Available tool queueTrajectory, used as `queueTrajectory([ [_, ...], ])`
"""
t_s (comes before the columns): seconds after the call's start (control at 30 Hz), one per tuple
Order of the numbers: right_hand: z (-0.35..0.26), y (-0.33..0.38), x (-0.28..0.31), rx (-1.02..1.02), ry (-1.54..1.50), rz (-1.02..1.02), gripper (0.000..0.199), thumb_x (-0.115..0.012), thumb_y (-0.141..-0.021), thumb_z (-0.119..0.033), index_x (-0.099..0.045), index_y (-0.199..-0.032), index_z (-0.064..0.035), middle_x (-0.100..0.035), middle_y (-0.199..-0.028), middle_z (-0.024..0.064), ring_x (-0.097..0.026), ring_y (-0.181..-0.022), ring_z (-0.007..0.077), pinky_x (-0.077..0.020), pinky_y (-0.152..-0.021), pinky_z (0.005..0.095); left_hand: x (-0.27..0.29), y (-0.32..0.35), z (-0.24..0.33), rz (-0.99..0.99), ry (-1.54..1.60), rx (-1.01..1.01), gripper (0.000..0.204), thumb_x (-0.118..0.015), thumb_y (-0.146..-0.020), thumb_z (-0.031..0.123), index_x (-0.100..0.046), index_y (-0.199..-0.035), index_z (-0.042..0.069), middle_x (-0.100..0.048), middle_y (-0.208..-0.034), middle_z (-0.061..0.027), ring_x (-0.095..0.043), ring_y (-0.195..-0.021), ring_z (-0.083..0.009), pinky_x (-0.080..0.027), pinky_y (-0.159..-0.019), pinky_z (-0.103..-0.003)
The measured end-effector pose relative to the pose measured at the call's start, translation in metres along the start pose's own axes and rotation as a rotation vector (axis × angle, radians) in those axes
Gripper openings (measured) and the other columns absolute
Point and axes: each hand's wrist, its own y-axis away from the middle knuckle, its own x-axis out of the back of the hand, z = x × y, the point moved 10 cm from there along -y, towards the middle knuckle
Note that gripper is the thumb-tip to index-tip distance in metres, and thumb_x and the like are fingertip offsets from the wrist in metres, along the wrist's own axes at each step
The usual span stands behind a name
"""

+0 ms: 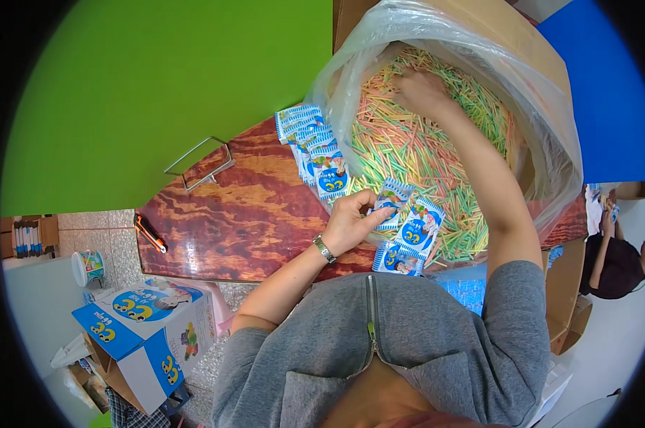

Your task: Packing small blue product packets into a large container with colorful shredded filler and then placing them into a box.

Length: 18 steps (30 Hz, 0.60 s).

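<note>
Thin pastel sticks (422, 153) in pink, green and yellow fill a clear plastic bag (345, 78) lining a big cardboard box (544, 60). Deep among them, at the far side, my right hand (424, 94) has its fingers curled downward; what they grip is hidden. A small blue-and-white packet (392, 201) is pinched between the thumb and fingers of my left hand (352, 222), at the near edge of the pile. Close beside that hand lie another packet (421, 228) and a further packet (397, 260), overlapping each other. A row of overlapping packets (327, 167) lies left of the bag.
The reddish wood-grain table (244, 207) holds a bent metal wire stand (205, 167) and an orange-and-black cutter (151, 234). A large green panel (173, 93) stands beyond. Printed cartons (144, 321) sit at lower left. Another person (615, 264) works at far right.
</note>
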Motion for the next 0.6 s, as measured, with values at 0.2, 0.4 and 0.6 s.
queueTrajectory([
  [0.2,-0.006,-0.022,-0.027,0.132,0.091,0.107,0.046,-0.062,-0.084,-0.039,-0.059,-0.125,-0.0194,-0.045,-0.137,0.0107,-0.036,-0.133,0.0422,-0.0358,-0.105,0.0577,-0.002,-0.016,0.025,0.018,0.007,-0.088,0.023,-0.076,-0.083,0.017,-0.059,-0.077,0.003,-0.057,-0.070,0.0037,-0.048,-0.065,-0.0030,-0.042,-0.058,-0.022],
  [0.4,-0.002,0.022,-0.016,0.193,0.130,-0.074,0.044,-0.067,-0.082,-0.036,-0.060,-0.121,-0.0158,-0.052,-0.130,0.0074,-0.048,-0.122,0.0346,-0.0419,-0.102,0.0500,0.032,-0.046,0.037,0.158,0.042,-0.163,0.019,-0.073,-0.084,0.018,-0.064,-0.083,0.001,-0.063,-0.074,-0.0053,-0.058,-0.067,-0.0098,-0.047,-0.063,-0.026],
  [0.6,-0.010,0.039,-0.004,0.196,0.083,-0.180,0.043,-0.061,-0.084,-0.036,-0.060,-0.122,-0.0143,-0.055,-0.129,0.0110,-0.049,-0.124,0.0326,-0.0415,-0.102,0.0480,0.034,-0.127,0.031,0.057,0.285,-0.010,0.024,-0.069,-0.087,0.018,-0.066,-0.097,-0.003,-0.067,-0.091,-0.0045,-0.062,-0.081,-0.0096,-0.049,-0.071,-0.025],
])
